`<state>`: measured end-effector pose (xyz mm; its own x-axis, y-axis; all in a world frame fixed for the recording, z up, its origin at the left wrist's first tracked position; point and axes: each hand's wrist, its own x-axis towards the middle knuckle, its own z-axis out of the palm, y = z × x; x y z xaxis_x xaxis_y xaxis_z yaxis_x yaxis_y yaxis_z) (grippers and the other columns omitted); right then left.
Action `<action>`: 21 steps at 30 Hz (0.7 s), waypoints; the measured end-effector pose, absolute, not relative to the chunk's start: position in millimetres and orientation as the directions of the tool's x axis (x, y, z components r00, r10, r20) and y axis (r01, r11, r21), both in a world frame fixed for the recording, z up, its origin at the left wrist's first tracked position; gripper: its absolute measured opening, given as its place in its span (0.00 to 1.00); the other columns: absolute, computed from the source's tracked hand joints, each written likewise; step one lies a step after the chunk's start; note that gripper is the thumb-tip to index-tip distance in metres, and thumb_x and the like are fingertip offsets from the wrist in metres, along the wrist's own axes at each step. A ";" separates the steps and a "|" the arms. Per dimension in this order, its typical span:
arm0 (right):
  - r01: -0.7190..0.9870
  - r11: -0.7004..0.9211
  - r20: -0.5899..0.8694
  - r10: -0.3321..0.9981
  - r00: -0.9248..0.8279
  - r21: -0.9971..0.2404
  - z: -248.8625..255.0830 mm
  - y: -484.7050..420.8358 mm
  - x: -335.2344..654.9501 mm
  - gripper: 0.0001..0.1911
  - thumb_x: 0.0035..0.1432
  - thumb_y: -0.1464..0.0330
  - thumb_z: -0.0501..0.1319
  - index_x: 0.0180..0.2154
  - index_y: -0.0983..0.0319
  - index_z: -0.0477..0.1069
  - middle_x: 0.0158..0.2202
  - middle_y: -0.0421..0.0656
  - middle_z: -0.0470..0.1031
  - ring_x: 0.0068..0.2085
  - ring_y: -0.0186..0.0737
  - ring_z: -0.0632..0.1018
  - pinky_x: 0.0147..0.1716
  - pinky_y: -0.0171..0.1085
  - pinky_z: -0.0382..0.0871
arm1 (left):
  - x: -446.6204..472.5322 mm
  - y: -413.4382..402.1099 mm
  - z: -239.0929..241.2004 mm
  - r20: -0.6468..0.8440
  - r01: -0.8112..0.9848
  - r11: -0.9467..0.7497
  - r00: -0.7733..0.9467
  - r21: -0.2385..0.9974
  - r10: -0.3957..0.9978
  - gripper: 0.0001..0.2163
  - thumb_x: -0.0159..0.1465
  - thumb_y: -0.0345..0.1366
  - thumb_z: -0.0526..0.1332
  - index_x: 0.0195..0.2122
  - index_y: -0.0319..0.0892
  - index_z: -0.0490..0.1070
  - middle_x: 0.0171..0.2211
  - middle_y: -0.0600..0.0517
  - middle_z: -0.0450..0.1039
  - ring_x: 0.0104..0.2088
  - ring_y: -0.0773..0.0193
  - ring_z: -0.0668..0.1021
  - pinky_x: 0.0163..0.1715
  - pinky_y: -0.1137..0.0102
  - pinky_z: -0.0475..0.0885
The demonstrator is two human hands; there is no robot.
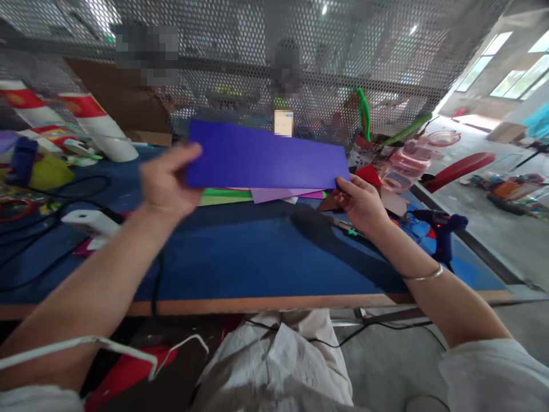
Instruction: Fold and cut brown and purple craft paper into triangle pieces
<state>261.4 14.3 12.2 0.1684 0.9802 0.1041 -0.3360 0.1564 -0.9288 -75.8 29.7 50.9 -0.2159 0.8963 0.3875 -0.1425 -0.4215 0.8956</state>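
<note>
A purple paper sheet (266, 155) is held up flat above the blue table (240, 257), between both hands. My left hand (165, 180) pinches its left edge, thumb on top. My right hand (360, 200) grips its lower right corner with closed fingers. Under the sheet, a stack of coloured papers (257, 195) in green, lilac and pink lies on the table.
A white device (90, 223) with black cables lies at the left. Red-and-white tubes (98, 126) lean at the back left. A blue glue gun (441, 226) and pink containers (407, 163) sit at the right. A perforated metal screen (257, 51) closes the back, with people behind it.
</note>
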 end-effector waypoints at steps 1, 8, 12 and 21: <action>-0.300 0.088 0.064 0.994 0.087 -0.950 13.6 12.6 262.2 0.15 0.41 0.69 0.81 0.31 0.60 0.79 0.24 0.34 0.77 0.24 0.27 0.75 0.22 0.26 0.74 | -87.6 30.2 59.0 0.486 -0.046 -0.502 -0.188 0.863 0.853 0.15 0.60 0.43 0.63 0.44 0.41 0.75 0.48 0.50 0.83 0.51 0.55 0.82 0.48 0.60 0.79; 0.132 -0.056 -0.097 0.937 -0.334 -0.990 3.7 5.8 251.3 0.21 0.44 0.71 0.80 0.42 0.63 0.81 0.27 0.37 0.81 0.25 0.32 0.79 0.23 0.30 0.77 | -81.9 -23.0 39.3 0.783 0.567 -0.820 0.476 0.076 0.402 0.05 0.69 0.32 0.64 0.44 0.42 0.79 0.44 0.56 0.84 0.45 0.65 0.82 0.52 0.66 0.78; 0.234 0.025 -0.030 0.973 -0.231 -0.972 -10.0 13.9 242.7 0.21 0.49 0.71 0.77 0.46 0.63 0.79 0.26 0.36 0.79 0.24 0.31 0.78 0.24 0.30 0.78 | -45.0 -62.1 0.8 0.422 0.304 -0.953 0.861 0.024 0.285 0.14 0.75 0.34 0.59 0.57 0.39 0.78 0.59 0.43 0.80 0.57 0.56 0.82 0.58 0.63 0.78; 0.507 0.073 -0.034 0.979 -0.199 -0.859 -19.6 11.8 246.0 0.15 0.56 0.69 0.71 0.46 0.63 0.78 0.27 0.38 0.79 0.26 0.35 0.78 0.27 0.34 0.77 | -47.6 -56.0 -18.9 0.445 0.179 -0.984 0.880 0.011 0.165 0.18 0.79 0.35 0.51 0.52 0.33 0.81 0.52 0.42 0.85 0.49 0.54 0.87 0.51 0.61 0.84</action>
<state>246.0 11.8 -19.6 -0.1990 0.9794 -0.0340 0.5067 0.0732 -0.8590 -47.6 -56.0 -18.9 0.8804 0.1649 0.4447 0.1786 -0.9839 0.0112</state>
